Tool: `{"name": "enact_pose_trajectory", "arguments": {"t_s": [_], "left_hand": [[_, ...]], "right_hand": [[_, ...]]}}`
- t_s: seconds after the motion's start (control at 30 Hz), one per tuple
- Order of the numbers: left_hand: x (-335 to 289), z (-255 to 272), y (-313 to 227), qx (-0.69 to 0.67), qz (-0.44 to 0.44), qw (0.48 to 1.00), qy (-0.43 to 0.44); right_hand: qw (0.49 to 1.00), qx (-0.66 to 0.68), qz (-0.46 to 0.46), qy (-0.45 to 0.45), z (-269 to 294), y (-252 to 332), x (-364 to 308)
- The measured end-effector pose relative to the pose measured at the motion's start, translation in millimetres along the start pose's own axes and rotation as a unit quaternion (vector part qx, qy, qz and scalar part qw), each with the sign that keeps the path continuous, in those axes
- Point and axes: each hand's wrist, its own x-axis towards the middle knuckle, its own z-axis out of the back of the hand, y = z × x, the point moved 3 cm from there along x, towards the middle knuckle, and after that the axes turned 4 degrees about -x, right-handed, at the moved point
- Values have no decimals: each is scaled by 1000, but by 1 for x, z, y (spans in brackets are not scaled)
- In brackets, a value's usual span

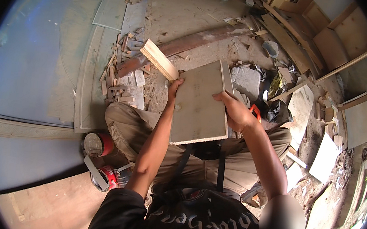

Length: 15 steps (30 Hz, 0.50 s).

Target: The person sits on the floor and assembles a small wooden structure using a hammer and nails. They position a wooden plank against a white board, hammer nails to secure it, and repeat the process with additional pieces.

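Above my crossed legs, both hands hold a flat grey-brown rectangular board (198,105) with a pale, rough lower edge. My left hand (175,90) is closed on its left edge. A short light-coloured wooden strip (160,62) juts up and left from beside that hand; whether the fingers grip it or it is fixed to the board, I cannot tell. My right hand (236,111) grips the right edge, thumb on the top face and the other fingers hidden underneath. Along the upper right side, a second edge shows, as of a thick or doubled board.
Small wood offcuts (116,81) litter the ground to the left, near a long reddish-brown plank (186,44). Two open cans (96,145) stand by my left knee. An orange handle (255,112) and black plastic (278,111) lie right of the board. White panel pieces (324,158) are further right.
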Motion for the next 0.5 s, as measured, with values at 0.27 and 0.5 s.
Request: {"name": "enact_pose_trajectory", "arguments": {"t_s": [0.27,0.5], "left_hand": [[-1,-57,-53,57,-55,992,98],[23,-99,-113,390,-123,896,174]], "right_hand": [[992,111,-50,30,59,-41,-4],[988,131,50,58,65,-64,26]]}}
